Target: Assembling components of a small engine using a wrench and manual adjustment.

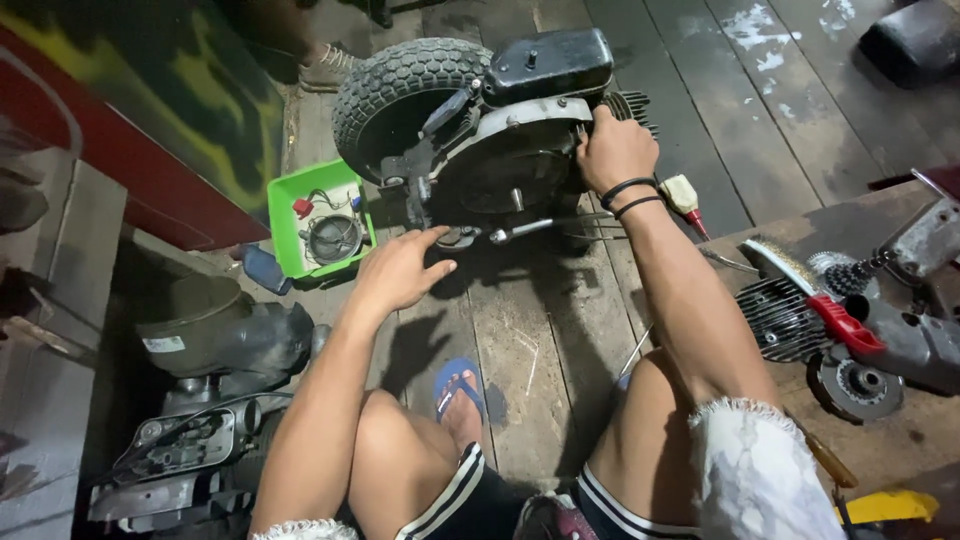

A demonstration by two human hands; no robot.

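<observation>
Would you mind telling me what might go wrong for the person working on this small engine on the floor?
1. The engine assembly stands on the wooden floor with only the right hand steadying it; it might tip.
2. The left hand works near the ratchet handle; a slip could perhaps pinch fingers.
3. The foot in a blue sandal lies close below and looks exposed to anything falling.

The engine [500, 160] lies on its side on the plank floor, grey casing facing up, a knobbly tyre [400, 85] at its far left and a black box [548, 62] on top. A chrome lever [520, 230] sticks out along its near edge.
</observation>
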